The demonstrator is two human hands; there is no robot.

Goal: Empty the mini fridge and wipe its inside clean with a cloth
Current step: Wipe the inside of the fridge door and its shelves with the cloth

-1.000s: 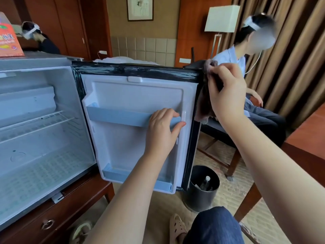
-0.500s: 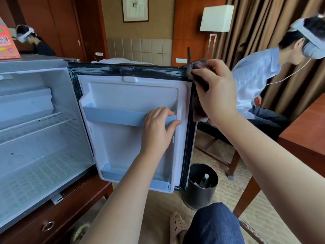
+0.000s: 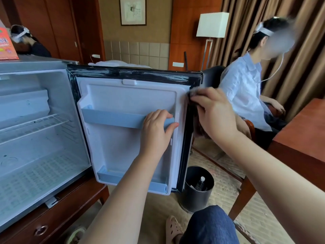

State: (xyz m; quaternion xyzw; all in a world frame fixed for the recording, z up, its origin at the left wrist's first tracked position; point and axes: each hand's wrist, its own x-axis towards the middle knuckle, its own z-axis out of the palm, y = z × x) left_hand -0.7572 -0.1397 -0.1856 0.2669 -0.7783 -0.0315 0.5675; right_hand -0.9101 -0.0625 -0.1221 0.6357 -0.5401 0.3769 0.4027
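mini fridge [image 3: 35, 120] open | door [image 3: 126, 95] swung out to the right | left hand [image 3: 156, 131] grips right end of upper door shelf [image 3: 112, 118] | right hand [image 3: 216, 113] holds dark cloth [image 3: 192, 94] against door's right edge, near top | black bin [image 3: 195, 196] with bottle [image 3: 201, 182] on floor by door's lower right corner

Fridge door [image 3: 130, 138] liner smooth glossy plastic; cloth [image 3: 192, 95] dark, fuzzy; cabinet [image 3: 58, 219] polished wood.
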